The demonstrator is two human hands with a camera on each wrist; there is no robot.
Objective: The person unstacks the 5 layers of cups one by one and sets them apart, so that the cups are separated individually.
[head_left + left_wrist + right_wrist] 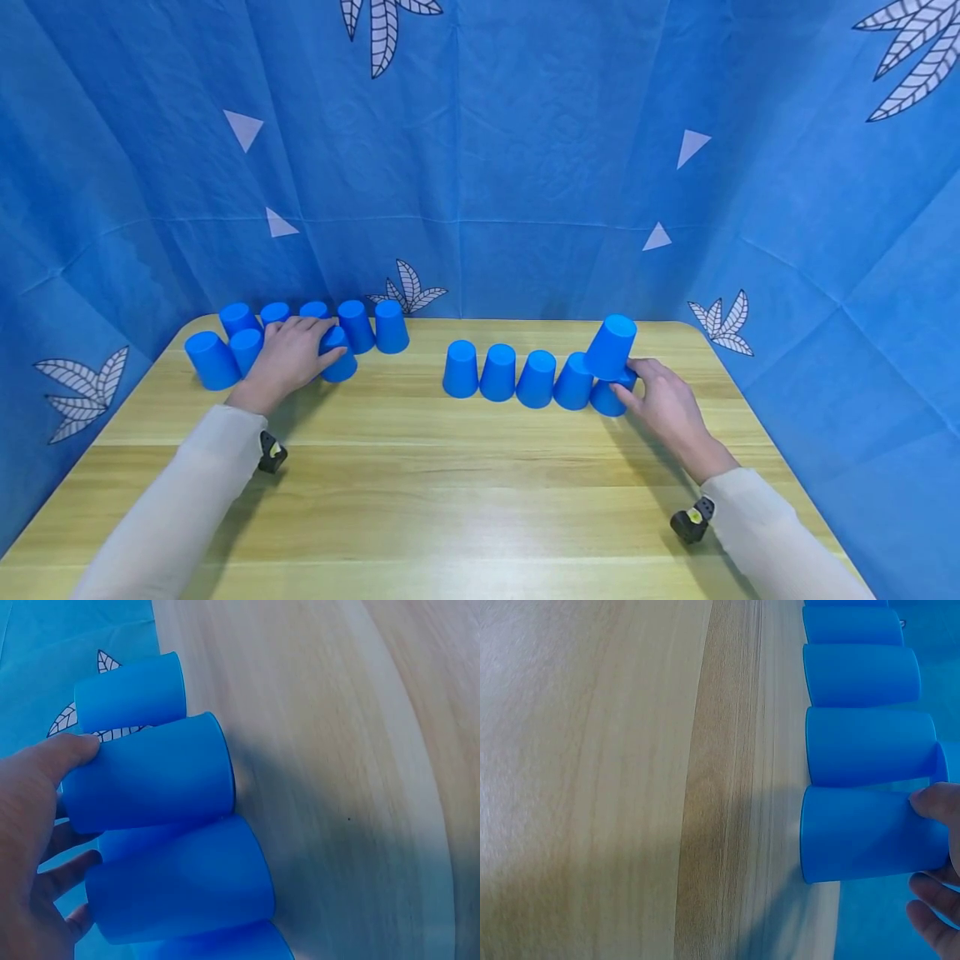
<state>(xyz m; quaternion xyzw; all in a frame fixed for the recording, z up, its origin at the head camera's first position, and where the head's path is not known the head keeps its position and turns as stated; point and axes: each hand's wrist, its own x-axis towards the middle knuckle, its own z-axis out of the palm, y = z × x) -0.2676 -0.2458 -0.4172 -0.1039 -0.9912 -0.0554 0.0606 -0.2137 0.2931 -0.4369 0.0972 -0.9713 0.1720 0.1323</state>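
My left hand (pixel 288 354) reaches over the left group of upside-down blue cups and grips a front-row blue cup (pixel 339 365). In the left wrist view its thumb lies on that cup (pixel 150 776), with the other fingers partly hidden behind. On the right, several blue cups (pixel 461 371) stand upside down in a row. My right hand (pixel 667 404) holds the rightmost blue cup (pixel 870 836) of this row between thumb and fingers. Another blue cup (pixel 611 346) rests upside down on top of the last two cups there, close to the index finger.
More upside-down blue cups (pixel 212 362) stand around the left hand, with a back row (pixel 392 329) along the far edge of the wooden table (pixel 480 483). A blue patterned curtain (pixel 525 167) hangs behind and on both sides.
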